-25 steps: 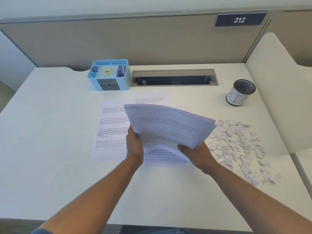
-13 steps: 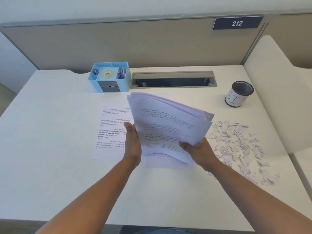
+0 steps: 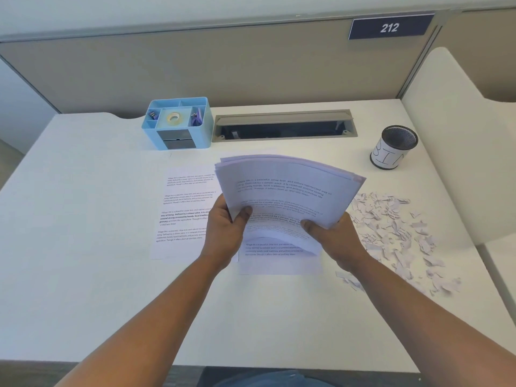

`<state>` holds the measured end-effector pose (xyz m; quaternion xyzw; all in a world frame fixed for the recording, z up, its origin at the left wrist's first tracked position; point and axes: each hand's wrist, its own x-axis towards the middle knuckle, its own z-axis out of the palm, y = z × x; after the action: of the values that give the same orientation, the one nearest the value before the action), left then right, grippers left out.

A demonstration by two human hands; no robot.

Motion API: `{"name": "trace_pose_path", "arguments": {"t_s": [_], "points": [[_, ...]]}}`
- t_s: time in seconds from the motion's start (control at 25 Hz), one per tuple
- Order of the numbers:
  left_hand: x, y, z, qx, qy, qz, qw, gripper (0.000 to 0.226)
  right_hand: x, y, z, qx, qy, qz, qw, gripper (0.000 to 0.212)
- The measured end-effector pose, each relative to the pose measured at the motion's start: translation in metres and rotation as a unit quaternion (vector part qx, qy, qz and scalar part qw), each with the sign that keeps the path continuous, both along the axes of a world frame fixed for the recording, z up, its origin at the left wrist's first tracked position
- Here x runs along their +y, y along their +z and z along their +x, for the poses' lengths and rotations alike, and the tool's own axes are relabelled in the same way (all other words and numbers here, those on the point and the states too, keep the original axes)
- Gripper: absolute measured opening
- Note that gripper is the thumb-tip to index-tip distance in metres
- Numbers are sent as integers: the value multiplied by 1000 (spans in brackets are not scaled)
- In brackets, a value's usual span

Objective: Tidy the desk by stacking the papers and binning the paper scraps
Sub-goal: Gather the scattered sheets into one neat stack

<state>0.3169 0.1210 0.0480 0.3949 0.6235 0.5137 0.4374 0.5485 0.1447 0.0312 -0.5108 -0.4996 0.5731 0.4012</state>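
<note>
Papers gathered, scraps waiting.
Desk [image 3: 83, 247] spans the frame; I hold the sheaf [image 3: 287, 188] mid-frame, tilted up, left hand [image 3: 226, 230] and right hand [image 3: 332, 238] pinching its near corners, likely to square the edges. Loose sheets [image 3: 184, 208] lie left and under; scraps [image 3: 396, 236] right; bin [image 3: 393, 148] upper right.

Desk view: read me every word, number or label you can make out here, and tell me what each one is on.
"212": white digits on the dark blue sign on the partition.
"BIN": handwritten on the white label round the mesh cup; the last letter runs partly out of sight.
"Village life is a peaceful, close-knit...": printed paragraphs on the stack of papers held in the left hand and right hand, and on the loose sheet; the rest is too blurred.
</note>
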Motion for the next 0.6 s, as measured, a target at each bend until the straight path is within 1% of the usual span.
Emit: {"name": "trace_pose_path", "arguments": {"t_s": [0.2,0.32,0.48,0.6], "points": [[3,1,2,1,-6,-10,1000,28,0,0,1,8,8,-4,1000,31],[3,-5,1,1,-11,-15,1000,26,-1,-1,4,-8,16,-3,1000,32],[-3,-15,3,10,-31,-34,999,28,-4,2,4,-34,43,-6,998,45],[-3,-18,2,19,-28,-35,999,28,-3,3,4,-41,37,-10,998,40]]}}
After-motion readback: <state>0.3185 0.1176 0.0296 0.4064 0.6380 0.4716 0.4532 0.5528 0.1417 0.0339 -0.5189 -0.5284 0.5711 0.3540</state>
